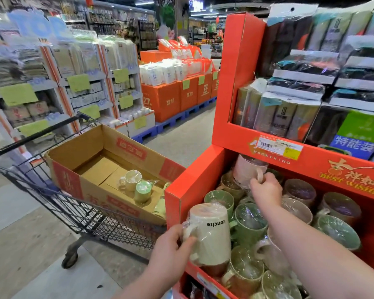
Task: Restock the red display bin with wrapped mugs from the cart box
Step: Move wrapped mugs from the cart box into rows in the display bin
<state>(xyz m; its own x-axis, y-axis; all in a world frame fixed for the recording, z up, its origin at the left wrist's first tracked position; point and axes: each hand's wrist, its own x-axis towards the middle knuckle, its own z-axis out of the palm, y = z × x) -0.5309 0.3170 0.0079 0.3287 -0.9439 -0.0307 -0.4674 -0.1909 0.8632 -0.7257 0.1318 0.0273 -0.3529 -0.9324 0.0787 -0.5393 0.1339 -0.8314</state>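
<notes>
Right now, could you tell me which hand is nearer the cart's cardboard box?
Left. The left hand grips a cream mug just beside the cardboard box; the right hand holds a pink mug deeper inside the red bin.

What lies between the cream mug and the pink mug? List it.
Head view: a green wrapped mug and a tan mug, both in the red bin.

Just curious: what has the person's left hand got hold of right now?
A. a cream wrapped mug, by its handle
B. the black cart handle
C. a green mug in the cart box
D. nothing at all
A: the left hand grips the handle of the cream wrapped mug at the front edge of the red display bin, while the right hand holds a pink mug farther back.
</notes>
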